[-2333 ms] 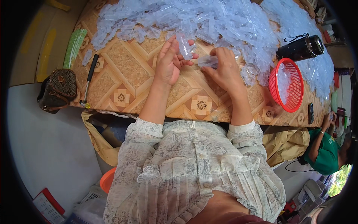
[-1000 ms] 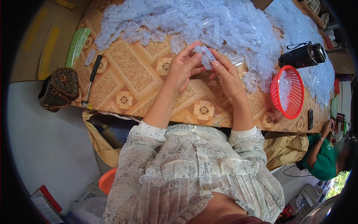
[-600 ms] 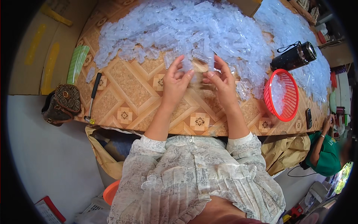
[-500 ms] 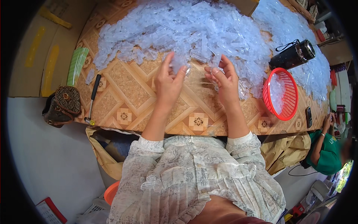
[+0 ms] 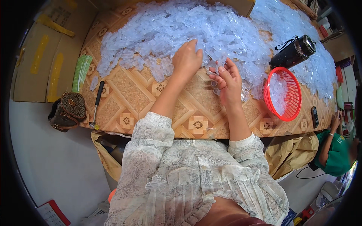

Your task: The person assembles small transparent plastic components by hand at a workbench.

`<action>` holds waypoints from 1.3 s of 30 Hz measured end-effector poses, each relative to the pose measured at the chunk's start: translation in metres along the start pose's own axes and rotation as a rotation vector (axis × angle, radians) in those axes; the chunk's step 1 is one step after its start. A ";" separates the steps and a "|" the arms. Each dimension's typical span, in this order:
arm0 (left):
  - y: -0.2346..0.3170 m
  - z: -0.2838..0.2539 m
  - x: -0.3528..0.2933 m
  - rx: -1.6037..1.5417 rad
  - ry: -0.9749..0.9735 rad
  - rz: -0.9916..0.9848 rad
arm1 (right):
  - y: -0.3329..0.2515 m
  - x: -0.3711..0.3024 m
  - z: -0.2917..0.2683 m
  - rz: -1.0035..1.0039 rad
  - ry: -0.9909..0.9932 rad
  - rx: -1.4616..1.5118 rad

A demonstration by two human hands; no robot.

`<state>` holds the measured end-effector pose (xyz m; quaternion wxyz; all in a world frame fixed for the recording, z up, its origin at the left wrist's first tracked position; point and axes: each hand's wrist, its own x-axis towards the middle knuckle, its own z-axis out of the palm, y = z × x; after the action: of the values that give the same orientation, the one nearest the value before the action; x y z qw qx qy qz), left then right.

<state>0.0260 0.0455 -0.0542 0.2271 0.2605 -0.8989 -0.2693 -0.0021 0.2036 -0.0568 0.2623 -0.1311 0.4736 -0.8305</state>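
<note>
A large heap of clear plastic pieces (image 5: 158, 32), many of them short and tube-like, covers the far part of the table. My left hand (image 5: 187, 59) is at the near edge of this heap, back upward, its fingers bent down and closed; whatever they grip is hidden. To its right, my right hand (image 5: 230, 80) has its palm turned inward, with thumb and fingers pinched round small clear plastic tubes (image 5: 215, 83). Their round ends show beside the fingers. Just beyond that hand, more loose pieces lie on the table.
Right of my hands stands a red plastic basket (image 5: 296, 96) partly filled with clear pieces. Behind it lies a black flask (image 5: 292, 52); a mobile phone (image 5: 314, 116) rests nearby. A hammer (image 5: 98, 98), a patterned bag (image 5: 68, 109) and a cardboard box (image 5: 45, 56) are left. A person in green (image 5: 335, 154) sits far right.
My left hand has moved right and farther into the heap, turning back upward. The clear piece it had held up no longer shows. My right hand stays nearly in place, still holding tubes.
</note>
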 end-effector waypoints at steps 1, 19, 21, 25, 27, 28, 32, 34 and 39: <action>-0.006 -0.001 0.000 -0.072 0.013 -0.047 | -0.001 0.000 0.000 -0.003 0.005 -0.002; 0.003 -0.029 -0.055 -0.876 -0.169 -0.328 | 0.010 0.004 0.005 -0.250 -0.008 -0.183; 0.005 -0.016 -0.061 -0.851 -0.196 -0.285 | 0.016 0.003 -0.003 -0.234 0.032 -0.360; 0.005 -0.016 -0.070 -1.175 -0.232 -0.216 | 0.021 0.004 -0.004 -0.293 0.045 -0.508; 0.008 -0.021 -0.067 -1.408 -0.384 -0.479 | 0.018 0.006 -0.005 -0.254 0.037 -0.521; 0.001 -0.017 -0.066 -1.487 -0.349 -0.460 | 0.020 0.007 -0.002 -0.273 0.007 -0.513; -0.007 -0.016 -0.068 -1.494 -0.337 -0.406 | 0.015 0.002 0.005 -0.364 -0.006 -0.717; -0.006 -0.014 -0.067 -1.432 -0.289 -0.409 | 0.016 0.003 0.002 -0.367 0.026 -0.672; -0.010 -0.014 -0.064 -1.135 -0.054 -0.220 | 0.016 0.002 0.000 -0.338 0.090 -0.535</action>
<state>0.0859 0.0716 -0.0669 0.2788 0.1828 -0.5867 -0.7380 0.0012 0.1953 -0.0707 0.0558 -0.2353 0.6577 -0.7134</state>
